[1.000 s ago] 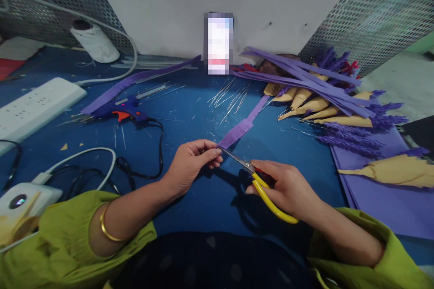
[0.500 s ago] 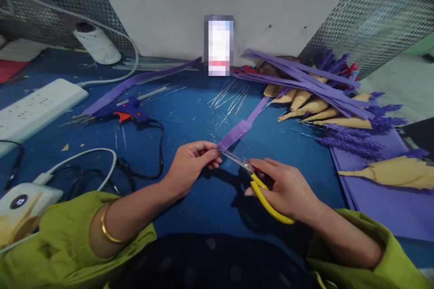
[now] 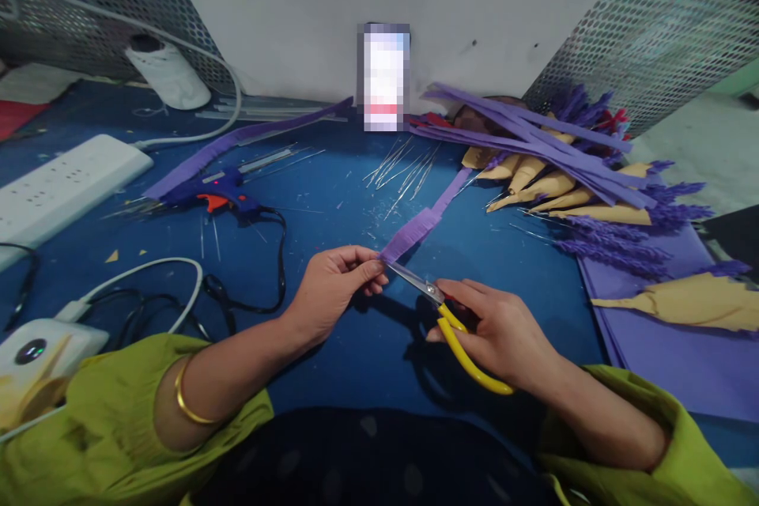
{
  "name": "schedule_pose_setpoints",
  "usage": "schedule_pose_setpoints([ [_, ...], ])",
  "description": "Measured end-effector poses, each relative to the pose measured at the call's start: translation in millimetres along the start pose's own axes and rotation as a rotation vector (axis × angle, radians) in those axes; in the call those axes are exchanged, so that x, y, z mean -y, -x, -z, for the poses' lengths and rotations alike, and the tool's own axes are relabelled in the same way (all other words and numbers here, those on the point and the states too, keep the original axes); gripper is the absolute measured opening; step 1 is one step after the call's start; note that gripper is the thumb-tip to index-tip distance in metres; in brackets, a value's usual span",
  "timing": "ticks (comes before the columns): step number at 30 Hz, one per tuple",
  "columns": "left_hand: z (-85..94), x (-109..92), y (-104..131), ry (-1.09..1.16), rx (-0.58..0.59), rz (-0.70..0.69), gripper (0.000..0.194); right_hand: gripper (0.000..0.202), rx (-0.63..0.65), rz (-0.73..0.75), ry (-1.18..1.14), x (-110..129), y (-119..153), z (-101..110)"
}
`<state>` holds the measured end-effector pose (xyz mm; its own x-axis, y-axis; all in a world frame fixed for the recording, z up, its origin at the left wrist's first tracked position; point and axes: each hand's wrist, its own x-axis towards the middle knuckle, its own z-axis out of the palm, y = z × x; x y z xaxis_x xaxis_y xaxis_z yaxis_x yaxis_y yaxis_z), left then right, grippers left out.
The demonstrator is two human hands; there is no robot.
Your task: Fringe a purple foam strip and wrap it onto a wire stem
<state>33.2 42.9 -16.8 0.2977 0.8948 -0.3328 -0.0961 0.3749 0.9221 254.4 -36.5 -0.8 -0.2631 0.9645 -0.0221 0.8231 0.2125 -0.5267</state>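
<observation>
My left hand (image 3: 347, 285) pinches the near end of a purple paper strip (image 3: 412, 234), whose near part looks finely fringed. From there the strip runs away to the right toward the flower bundles. Wrapped round yellow-handled scissors (image 3: 468, 360), my right hand (image 3: 498, 328) holds the blades pointing left. Their tips lie at the strip's pinched end, right beside my left fingertips. Whether the blades are parted there is too small to tell.
A blue glue gun (image 3: 222, 194) with a black cord lies left, by a white power strip (image 3: 77, 178). Thin wires (image 3: 403, 170) lie ahead. Rightward are purple strips (image 3: 551, 146), paper-wrapped purple flowers (image 3: 628, 241) and purple sheets (image 3: 670, 368). A phone (image 3: 384, 79) stands against the wall.
Almost nothing differs. Both hands, the strip and the scissors keep their places; only the view has shifted very slightly.
</observation>
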Motion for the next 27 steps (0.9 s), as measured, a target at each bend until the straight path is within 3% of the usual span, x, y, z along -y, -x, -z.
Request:
schedule_pose_setpoints([
  [27,0.9,0.6,0.9,-0.041,0.023,-0.024,0.01,0.045,0.004,0.04,-0.018,-0.4,-0.8,0.9],
])
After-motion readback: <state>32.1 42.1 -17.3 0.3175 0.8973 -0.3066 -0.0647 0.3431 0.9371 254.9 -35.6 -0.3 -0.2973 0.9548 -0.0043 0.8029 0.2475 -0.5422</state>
